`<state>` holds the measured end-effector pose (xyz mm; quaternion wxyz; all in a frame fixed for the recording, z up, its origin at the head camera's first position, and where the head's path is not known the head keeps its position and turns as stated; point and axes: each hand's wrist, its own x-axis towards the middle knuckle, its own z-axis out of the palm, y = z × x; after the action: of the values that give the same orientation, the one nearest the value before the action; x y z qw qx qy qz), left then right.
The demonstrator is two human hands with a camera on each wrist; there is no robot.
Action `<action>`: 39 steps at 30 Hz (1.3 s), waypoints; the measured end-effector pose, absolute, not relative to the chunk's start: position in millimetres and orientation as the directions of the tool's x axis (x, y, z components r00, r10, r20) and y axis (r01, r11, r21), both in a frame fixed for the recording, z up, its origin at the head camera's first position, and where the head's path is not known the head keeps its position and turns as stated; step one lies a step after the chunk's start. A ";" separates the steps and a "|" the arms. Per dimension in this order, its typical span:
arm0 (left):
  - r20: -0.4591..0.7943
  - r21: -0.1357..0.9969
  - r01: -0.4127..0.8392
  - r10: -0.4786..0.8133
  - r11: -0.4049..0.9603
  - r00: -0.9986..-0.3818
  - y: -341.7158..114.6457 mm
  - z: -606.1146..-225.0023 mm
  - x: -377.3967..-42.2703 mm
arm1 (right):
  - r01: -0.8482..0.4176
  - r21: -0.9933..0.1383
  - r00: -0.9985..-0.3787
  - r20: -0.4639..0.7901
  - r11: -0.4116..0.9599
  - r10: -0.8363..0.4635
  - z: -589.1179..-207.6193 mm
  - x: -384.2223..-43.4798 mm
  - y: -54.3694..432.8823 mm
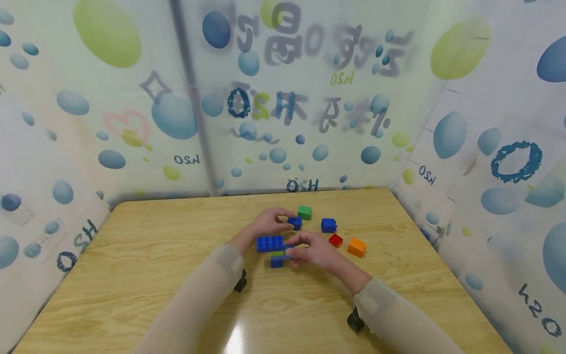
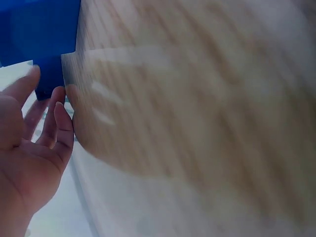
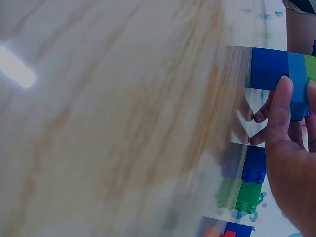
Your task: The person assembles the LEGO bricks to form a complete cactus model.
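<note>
My left hand [image 1: 270,222] holds a small blue brick [image 1: 294,223] between thumb and fingers; the right wrist view hides most of that grip. A green brick [image 1: 304,212] stands just beyond it. Nearer to me is a built block model, with a wide studded blue brick [image 1: 269,244], a light-green layer [image 1: 276,253] and a blue block [image 1: 276,263] below. My right hand [image 1: 314,250] pinches the model by its lighter-blue brick [image 3: 298,94], at the right side. In the left wrist view the model's blue side [image 2: 39,32] looms close above the left hand [image 2: 37,153].
Right of the hands lie another blue brick [image 1: 328,225], a red piece [image 1: 335,240] and an orange brick [image 1: 356,247]. The wooden table [image 1: 168,246] meets a patterned curtain [image 1: 265,162] at its back edge, with more on both sides.
</note>
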<state>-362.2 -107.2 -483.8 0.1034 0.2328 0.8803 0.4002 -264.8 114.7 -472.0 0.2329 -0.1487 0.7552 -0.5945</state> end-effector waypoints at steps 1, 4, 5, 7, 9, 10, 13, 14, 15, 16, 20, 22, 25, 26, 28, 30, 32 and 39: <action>0.001 0.752 0.320 0.485 0.576 -0.875 -107.1 -484.4 -362.3 | 0.048 -0.968 -0.846 -0.171 0.246 -0.505 -472.1 -264.6 114.8; 0.001 0.751 0.301 0.455 0.588 -0.891 -107.9 -485.2 -361.5 | 0.051 -0.970 -0.844 -0.168 0.236 -0.510 -471.7 -264.0 114.9; 0.002 0.753 0.298 0.451 0.587 -0.893 -108.4 -485.3 -361.4 | 0.053 -0.971 -0.843 -0.168 0.233 -0.511 -471.5 -263.8 114.9; -0.005 0.760 0.280 0.436 0.586 -0.900 -110.0 -484.5 -360.0 | 0.052 -0.971 -0.843 -0.168 0.233 -0.510 -471.1 -263.4 114.8; -0.014 0.769 0.260 0.421 0.585 -0.907 -112.3 -482.9 -358.3 | 0.054 -0.971 -0.845 -0.169 0.235 -0.507 -471.1 -263.7 114.6; -0.017 0.772 0.254 0.418 0.583 -0.908 -114.0 -482.2 -357.4 | 0.051 -0.970 -0.846 -0.168 0.237 -0.505 -471.2 -263.8 114.4; -0.028 0.778 0.240 0.413 0.581 -0.910 -120.0 -481.5 -354.7 | 0.053 -0.968 -0.850 -0.171 0.243 -0.499 -471.6 -264.3 114.0; -0.029 0.778 0.238 0.412 0.581 -0.911 -122.3 -481.5 -353.7 | 0.054 -0.968 -0.850 -0.174 0.245 -0.497 -471.5 -264.4 113.9; -0.032 0.780 0.234 0.411 0.581 -0.911 -125.0 -481.4 -352.4 | 0.057 -0.967 -0.851 -0.177 0.248 -0.495 -471.6 -264.5 113.8; -0.035 0.783 0.229 0.409 0.578 -0.912 -127.7 -481.4 -351.1 | 0.059 -0.966 -0.852 -0.180 0.251 -0.492 -471.6 -264.5 113.7; -0.041 0.806 0.195 0.382 0.559 -0.923 -139.4 -478.7 -344.5 | 0.061 -0.962 -0.855 -0.188 0.265 -0.484 -472.3 -264.8 113.2; -0.031 0.810 0.192 0.369 0.554 -0.929 -145.4 -476.1 -340.9 | 0.061 -0.962 -0.855 -0.188 0.267 -0.483 -472.5 -264.8 112.8; -0.014 0.813 0.193 0.351 0.549 -0.936 -153.9 -472.1 -335.8 | 0.058 -0.963 -0.856 -0.184 0.264 -0.484 -472.3 -264.4 112.5; -0.010 0.817 0.191 0.345 0.545 -0.939 -156.7 -470.2 -333.6 | 0.058 -0.964 -0.855 -0.183 0.261 -0.486 -472.2 -264.2 112.4; -0.004 0.833 0.183 0.336 0.523 -0.942 -161.8 -467.3 -330.1 | 0.056 -0.965 -0.854 -0.179 0.258 -0.488 -472.0 -263.8 112.2; 0.003 0.852 0.172 0.323 0.495 -0.946 -166.4 -463.0 -325.4 | 0.055 -0.965 -0.854 -0.178 0.256 -0.488 -471.7 -263.6 112.1; 0.015 0.866 0.169 0.312 0.471 -0.950 -170.4 -458.7 -320.3 | 0.056 -0.965 -0.854 -0.179 0.255 -0.489 -471.6 -263.4 112.2; 0.067 0.897 0.190 0.301 0.400 -0.951 -178.7 -449.1 -304.0 | 0.058 -0.963 -0.853 -0.185 0.263 -0.488 -470.5 -262.3 112.4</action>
<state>-304.0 -178.7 -449.1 0.0525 0.1468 0.8350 0.5277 -262.3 112.4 -470.5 0.2313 -0.1413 0.7601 -0.5906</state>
